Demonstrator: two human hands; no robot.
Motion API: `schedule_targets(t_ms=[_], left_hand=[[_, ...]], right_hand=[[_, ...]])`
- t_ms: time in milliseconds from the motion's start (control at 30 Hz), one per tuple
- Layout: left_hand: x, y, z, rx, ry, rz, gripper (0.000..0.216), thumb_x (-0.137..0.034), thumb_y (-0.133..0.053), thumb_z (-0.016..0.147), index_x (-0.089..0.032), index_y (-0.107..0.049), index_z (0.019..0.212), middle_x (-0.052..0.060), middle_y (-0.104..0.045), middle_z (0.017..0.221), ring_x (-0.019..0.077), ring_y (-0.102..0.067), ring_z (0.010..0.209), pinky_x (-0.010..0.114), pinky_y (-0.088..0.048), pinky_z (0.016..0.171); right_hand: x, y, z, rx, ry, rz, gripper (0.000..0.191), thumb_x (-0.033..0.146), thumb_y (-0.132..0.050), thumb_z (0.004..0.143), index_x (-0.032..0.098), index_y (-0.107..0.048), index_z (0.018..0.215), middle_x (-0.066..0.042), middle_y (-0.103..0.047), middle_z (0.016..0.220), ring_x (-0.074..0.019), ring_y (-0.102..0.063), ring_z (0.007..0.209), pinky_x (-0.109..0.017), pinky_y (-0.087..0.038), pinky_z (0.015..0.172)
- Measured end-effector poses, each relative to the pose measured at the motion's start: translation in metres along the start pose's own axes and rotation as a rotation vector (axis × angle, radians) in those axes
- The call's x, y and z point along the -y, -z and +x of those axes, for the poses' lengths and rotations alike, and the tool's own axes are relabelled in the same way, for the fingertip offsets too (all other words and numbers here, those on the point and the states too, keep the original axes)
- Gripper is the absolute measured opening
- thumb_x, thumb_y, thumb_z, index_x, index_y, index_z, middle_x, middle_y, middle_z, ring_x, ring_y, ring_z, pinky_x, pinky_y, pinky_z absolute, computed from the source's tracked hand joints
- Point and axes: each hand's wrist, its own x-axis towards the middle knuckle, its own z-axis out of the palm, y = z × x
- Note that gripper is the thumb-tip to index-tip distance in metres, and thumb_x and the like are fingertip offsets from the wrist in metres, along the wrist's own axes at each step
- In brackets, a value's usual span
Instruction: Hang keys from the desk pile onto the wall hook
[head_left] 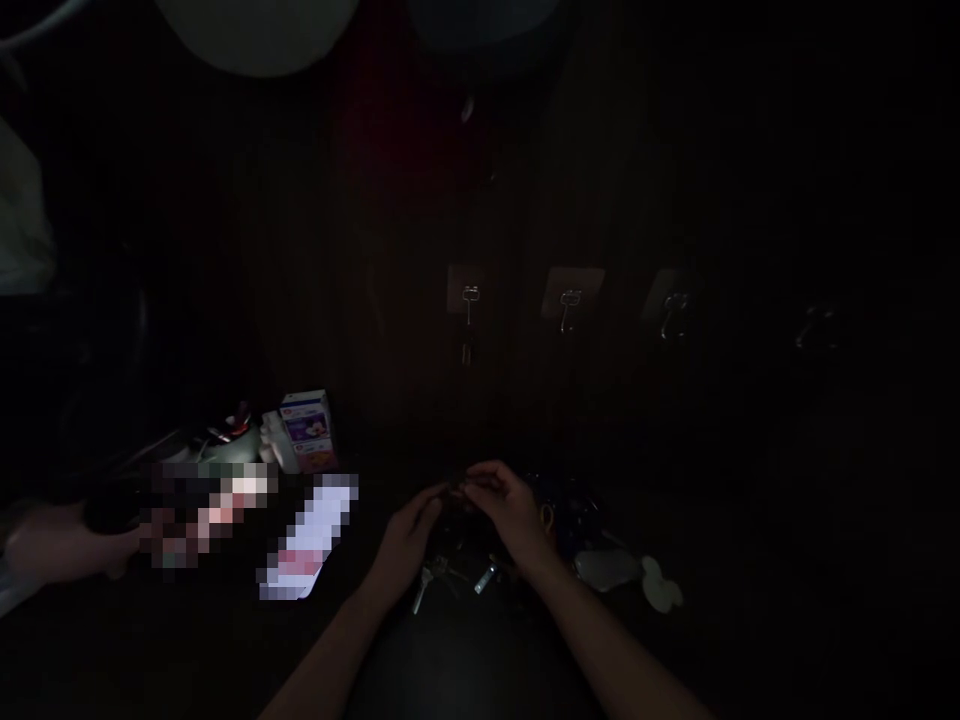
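Observation:
My left hand point(409, 540) and my right hand point(514, 515) meet over a dark surface, fingertips close together. Both are closed in a pinch around something small and dark that the gloom hides. Just below them lies a bunch of keys point(422, 590), on the left. A small shiny metal piece point(486, 578), perhaps a nail clipper or key fob, rests between my wrists. Beside my right hand is a dark bundle point(577, 510) with a yellow loop point(548, 517). A pale flat item point(609, 568) and a pale rounded shape point(660, 585) lie right of my right wrist.
Metal hooks point(570, 300) on clear pads line the dark upright panel; a small key-like item point(466, 350) hangs from the leftmost. Leftward are a lit, blurred-out phone-like screen point(319, 530), small boxes point(307, 430) and another person's hand point(75, 540). Round pale objects point(259, 35) hang above.

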Motion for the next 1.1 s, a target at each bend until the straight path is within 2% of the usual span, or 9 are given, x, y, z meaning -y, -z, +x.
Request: schedule_targets(t_ms=[167,333,467,600,767,833,933,1033,1100], left_hand=[[-0.005,-0.002,-0.001,0.134,0.082,-0.172,0.033,-0.038,-0.045,0.084,-0.015,-0.064,0.099,0.005,-0.07,0.096,0.0192,-0.064,0.092,0.032,-0.046,0.088],[-0.01,-0.003,-0.002,0.068,0.096,-0.122,0.017,-0.032,-0.058,0.074,-0.016,-0.062,0.079,0.0,-0.067,0.073,0.0157,-0.062,0.072,0.025,-0.047,0.069],[-0.017,-0.001,-0.005,0.06,0.063,-0.074,0.02,-0.035,-0.055,0.076,-0.017,-0.063,0.072,0.0,-0.067,0.069,0.015,-0.061,0.07,0.024,-0.046,0.068],[-0.021,0.001,-0.008,0.069,0.047,-0.043,0.022,-0.035,-0.054,0.078,-0.017,-0.066,0.073,0.001,-0.07,0.074,0.0158,-0.062,0.073,0.024,-0.046,0.071],[-0.017,0.001,-0.007,0.075,0.061,-0.11,0.026,-0.038,-0.054,0.079,-0.016,-0.069,0.076,0.002,-0.071,0.073,0.018,-0.064,0.075,0.026,-0.046,0.072],[-0.016,0.001,-0.007,0.07,0.073,-0.154,0.031,-0.041,-0.053,0.08,-0.015,-0.069,0.074,0.003,-0.071,0.07,0.0187,-0.064,0.072,0.027,-0.047,0.072],[-0.016,0.0,-0.007,0.059,0.107,-0.218,0.039,-0.045,-0.049,0.082,-0.013,-0.07,0.074,0.005,-0.071,0.068,0.0195,-0.065,0.069,0.03,-0.048,0.073],[-0.015,-0.001,-0.006,0.056,0.111,-0.271,0.034,-0.042,-0.051,0.082,-0.014,-0.067,0.093,0.006,-0.072,0.082,0.0209,-0.066,0.078,0.033,-0.048,0.079],[-0.013,-0.002,-0.006,0.03,0.073,-0.329,0.038,-0.038,-0.055,0.08,-0.018,-0.057,0.111,0.007,-0.07,0.1,0.0218,-0.065,0.092,0.034,-0.049,0.083]], right_hand=[[0.002,-0.002,-0.001,-0.049,0.005,0.076,0.024,0.034,-0.073,0.061,0.021,-0.06,0.076,0.001,-0.065,0.07,-0.018,-0.066,0.072,-0.029,-0.051,0.066],[0.002,0.0,0.0,-0.105,0.072,-0.049,0.017,0.032,-0.071,0.062,0.021,-0.062,0.073,0.001,-0.064,0.068,-0.0169,-0.062,0.069,-0.028,-0.048,0.064],[0.0,0.0,-0.001,-0.066,0.064,-0.124,0.015,0.03,-0.068,0.066,0.022,-0.067,0.079,0.0,-0.067,0.073,-0.017,-0.061,0.073,-0.028,-0.047,0.067],[-0.002,0.001,-0.002,0.007,0.055,-0.114,0.02,0.031,-0.064,0.07,0.023,-0.069,0.088,-0.001,-0.069,0.082,-0.0177,-0.062,0.079,-0.029,-0.046,0.073],[0.001,0.003,-0.004,0.016,0.067,-0.148,0.021,0.032,-0.062,0.072,0.022,-0.07,0.089,-0.002,-0.07,0.086,-0.0184,-0.062,0.081,-0.03,-0.046,0.075],[0.005,0.003,-0.004,0.01,0.073,-0.152,0.019,0.031,-0.062,0.072,0.022,-0.07,0.087,-0.001,-0.07,0.083,-0.0175,-0.062,0.077,-0.029,-0.046,0.071],[0.012,0.001,-0.006,0.005,0.051,-0.131,0.016,0.03,-0.064,0.07,0.021,-0.069,0.082,0.002,-0.066,0.067,-0.0146,-0.06,0.065,-0.026,-0.045,0.064],[0.019,-0.002,-0.007,0.039,0.017,-0.103,0.015,0.029,-0.064,0.07,0.02,-0.068,0.081,0.004,-0.061,0.057,-0.0128,-0.057,0.058,-0.025,-0.044,0.06],[0.022,-0.003,-0.009,0.066,0.012,-0.114,0.016,0.029,-0.063,0.071,0.02,-0.067,0.083,0.004,-0.06,0.056,-0.0125,-0.057,0.057,-0.025,-0.044,0.059]])
